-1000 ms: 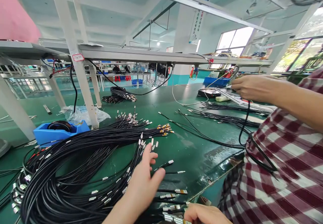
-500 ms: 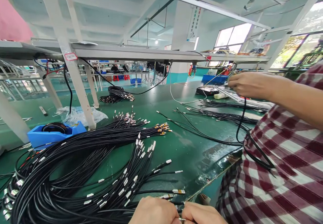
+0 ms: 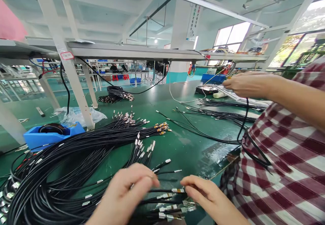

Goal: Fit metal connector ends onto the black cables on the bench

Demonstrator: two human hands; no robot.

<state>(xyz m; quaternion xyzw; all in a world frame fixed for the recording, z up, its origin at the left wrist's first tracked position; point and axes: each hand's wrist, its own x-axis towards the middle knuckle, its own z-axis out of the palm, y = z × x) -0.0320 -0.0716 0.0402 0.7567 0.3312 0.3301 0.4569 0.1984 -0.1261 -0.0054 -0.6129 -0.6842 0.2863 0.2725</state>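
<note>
My left hand (image 3: 129,191) is above the black cables, slightly blurred, its fingers loosely curved and nothing visible in them. To its right my right hand (image 3: 207,196) has its thumb and forefinger a little apart, at the tip of a black cable with a metal connector (image 3: 177,190). Whether they touch it I cannot make out. Below and between my hands lie several more cable ends with silver metal connectors (image 3: 165,215). A big looped bundle of black cables (image 3: 83,142) covers the bench on the left.
Beside a white post stands a blue tape dispenser (image 3: 52,135), with a clear plastic bag (image 3: 78,116) behind it. At right, a co-worker in a checked shirt (image 3: 286,157) holds up a black cable (image 3: 245,116). More cables (image 3: 220,113) spread over the green bench (image 3: 182,150). A shelf beam (image 3: 134,51) crosses overhead.
My hands, together at the bottom edge before, have come apart and up. The left has moved up and left over the cables; the right has reached a cable tip. More connector ends show below.
</note>
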